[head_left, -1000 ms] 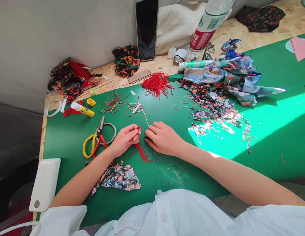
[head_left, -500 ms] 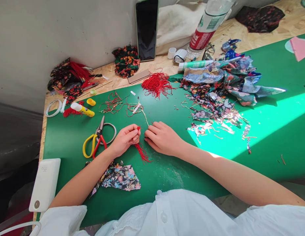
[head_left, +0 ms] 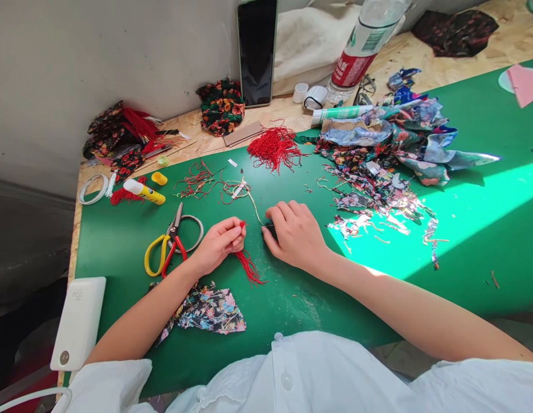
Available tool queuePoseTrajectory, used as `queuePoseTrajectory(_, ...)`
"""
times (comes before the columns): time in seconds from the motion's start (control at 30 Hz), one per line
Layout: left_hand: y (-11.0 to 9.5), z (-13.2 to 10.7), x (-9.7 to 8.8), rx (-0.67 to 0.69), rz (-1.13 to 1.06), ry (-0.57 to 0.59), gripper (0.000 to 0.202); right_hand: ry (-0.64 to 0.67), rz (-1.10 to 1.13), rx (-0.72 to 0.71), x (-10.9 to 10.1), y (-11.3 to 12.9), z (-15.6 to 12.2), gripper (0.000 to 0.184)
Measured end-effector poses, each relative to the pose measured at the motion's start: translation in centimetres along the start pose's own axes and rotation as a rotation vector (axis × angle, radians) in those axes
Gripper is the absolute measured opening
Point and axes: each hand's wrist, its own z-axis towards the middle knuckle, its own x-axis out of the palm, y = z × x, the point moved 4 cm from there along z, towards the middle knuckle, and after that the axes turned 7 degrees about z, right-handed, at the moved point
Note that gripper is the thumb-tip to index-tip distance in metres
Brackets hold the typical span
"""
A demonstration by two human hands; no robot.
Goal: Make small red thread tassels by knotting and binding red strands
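- Grey wall (head_left: 120, 51) backs a wood-grained counter (head_left: 187, 121) covered mostly by a green mat (head_left: 266, 315), with bright sunlight across its right side.
- Of the two hands, the left hand (head_left: 223, 244) pinches a red tassel (head_left: 249, 268) just above the mat; its knotted top pokes out past the thumb and its strands hang below, the middle hidden by the fingers.
- The right hand (head_left: 294, 235) is curled, with thumb and forefinger close together beside the end of a pale cord (head_left: 252, 201); whether they grip it, or something thin attached, I cannot tell.
- Near the left wrist lie scissors (head_left: 173, 232) with one yellow and one red handle, overlapping a metallic ring (head_left: 201, 226) that they partly cover.
- Under the left forearm, a floral fabric piece (head_left: 217, 310) is partly hidden.
- Beyond the hands sits a pile of red threads (head_left: 273, 148); left of it lie loose tangled strands (head_left: 200, 180), hard to separate by eye.
- Heaped fabric scraps (head_left: 378, 146) overlap so much that single pieces blur together.
- A phone (head_left: 257, 57) and a plastic bottle (head_left: 355, 66) are both cut off at the top.
- On the white power bank (head_left: 79, 321), the display is illegible.
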Motion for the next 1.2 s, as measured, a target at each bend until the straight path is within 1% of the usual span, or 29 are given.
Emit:
queuePoseTrajectory(0.07,0.0,0.0,0.0,0.000,0.001,-0.001,0.017,0.021,-0.019,0.031,0.0,-0.2,0.0,0.020)
queuePoseTrajectory(0.2,0.0,0.0,0.0,-0.002,0.004,0.002,0.018,0.047,-0.030,0.036,0.1,-0.2,0.0,0.019)
queuePoseTrajectory(0.37,0.1,-0.1,-0.1,-0.007,0.005,0.000,0.017,0.016,-0.073,0.062,0.2,-0.5,0.0,0.020)
queuePoseTrajectory(0.63,0.1,-0.1,-0.1,-0.001,0.003,0.004,0.017,-0.005,-0.131,0.024,0.4,-0.7,-0.1,0.025)
queuePoseTrajectory(0.73,0.1,-0.2,-0.1,0.007,0.017,-0.001,0.017,-0.005,-0.123,0.022,0.5,-0.8,-0.1,0.024)
queuePoseTrajectory(0.8,0.2,-0.1,-0.1,0.008,0.032,-0.009,0.018,-0.031,-0.093,0.019,0.5,-0.8,0.0,0.023)
queuePoseTrajectory(0.9,0.3,-0.1,-0.2,0.009,0.066,-0.023,0.020,-0.117,0.046,-0.023,0.0,-0.7,0.1,0.019)
queuePoseTrajectory(0.97,0.3,-0.1,-0.2,0.036,0.100,-0.017,0.020,-0.165,0.217,-0.065,-0.5,-0.3,0.0,0.018)
queuePoseTrajectory(1.03,0.2,-0.1,-0.2,0.080,0.138,0.006,0.019,-0.172,0.438,-0.074,-1.0,0.3,-0.1,0.016)
queuePoseTrajectory(1.1,0.1,-0.1,-0.1,0.109,0.169,0.034,0.019,-0.138,0.689,0.000,-1.3,0.8,-0.4,0.013)
queuePoseTrajectory(1.17,0.1,-0.2,-0.1,0.114,0.171,0.064,0.018,-0.096,0.916,0.146,-1.2,1.2,-0.7,0.008)
queuePoseTrajectory(1.2,0.1,-0.2,-0.2,0.110,0.161,0.078,0.018,-0.096,0.985,0.199,-1.1,1.3,-0.9,0.005)
